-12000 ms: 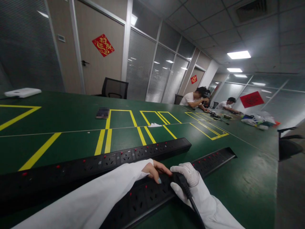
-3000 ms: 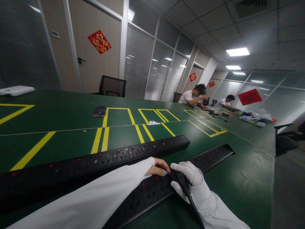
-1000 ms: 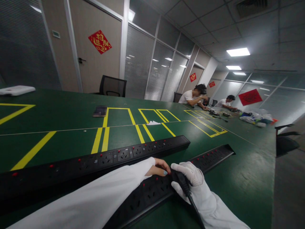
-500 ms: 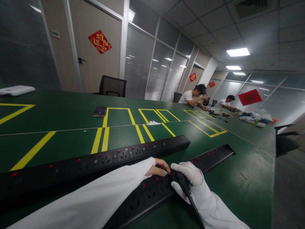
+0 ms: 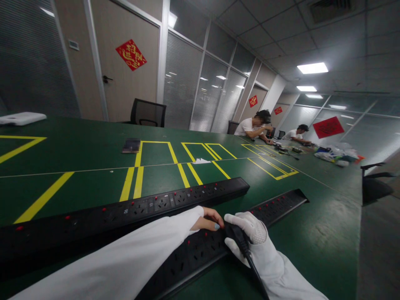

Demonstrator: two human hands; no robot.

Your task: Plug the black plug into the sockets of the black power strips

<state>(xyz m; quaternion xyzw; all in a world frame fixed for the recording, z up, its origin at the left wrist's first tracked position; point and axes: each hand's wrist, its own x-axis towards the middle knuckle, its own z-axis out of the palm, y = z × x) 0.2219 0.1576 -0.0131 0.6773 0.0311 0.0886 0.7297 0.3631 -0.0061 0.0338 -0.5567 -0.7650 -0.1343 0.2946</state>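
My right hand (image 5: 246,231), in a white glove with dotted grip, is closed around a black power plug (image 5: 235,235). The plug is over the near power strip (image 5: 200,252), and its cable (image 5: 258,277) runs down toward me. How far the plug sits in a socket is hidden by the glove. My left hand (image 5: 208,218), bare with a pale blue thumbnail, is closed at the strip's far edge, its fingertips right beside the plug. A second long black power strip (image 5: 156,204) with red lights or switches lies behind, partly covered by my left sleeve.
Yellow tape outlines mark the green table (image 5: 328,221). A scrap of white paper (image 5: 201,161), a dark blurred object (image 5: 131,146) and a white device (image 5: 23,118) lie farther off. Two people (image 5: 250,126) sit at the far end beside plastic bags (image 5: 337,152).
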